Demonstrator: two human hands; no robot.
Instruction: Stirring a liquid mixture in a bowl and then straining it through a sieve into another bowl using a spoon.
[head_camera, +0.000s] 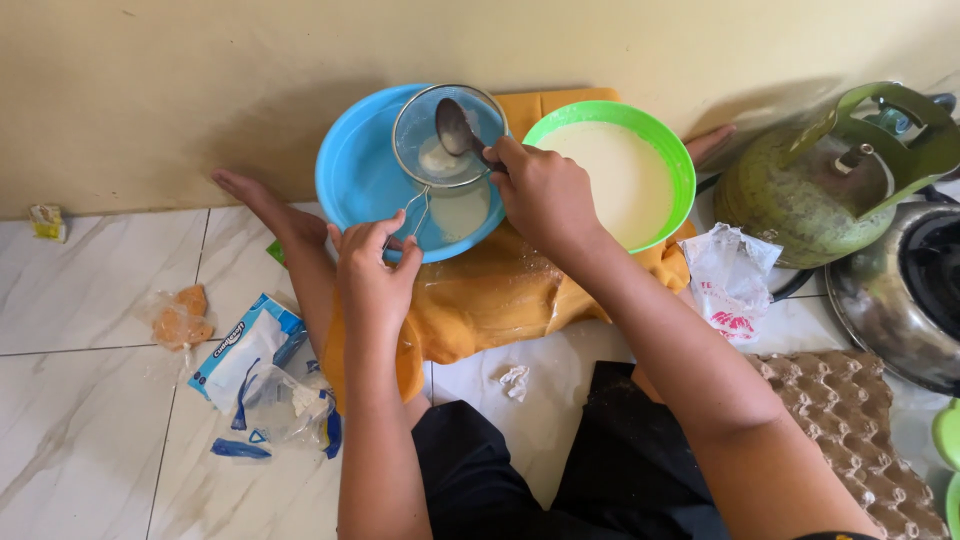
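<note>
My left hand grips the wire handle of a round metal sieve held over a blue bowl. A lump of pale batter sits in the sieve, and strained batter pools in the blue bowl beneath it. With my right hand I hold a metal spoon whose bowl presses into the sieve's mesh. Just right of the blue bowl stands a green bowl filled with pale batter. Both bowls rest on an orange cloth spread on the floor between my legs.
A green gas cylinder and a metal stove stand at the right, with a cardboard egg tray in front. A white plastic bag lies by the green bowl. Torn blue-and-white packets lie on the tiled floor at left.
</note>
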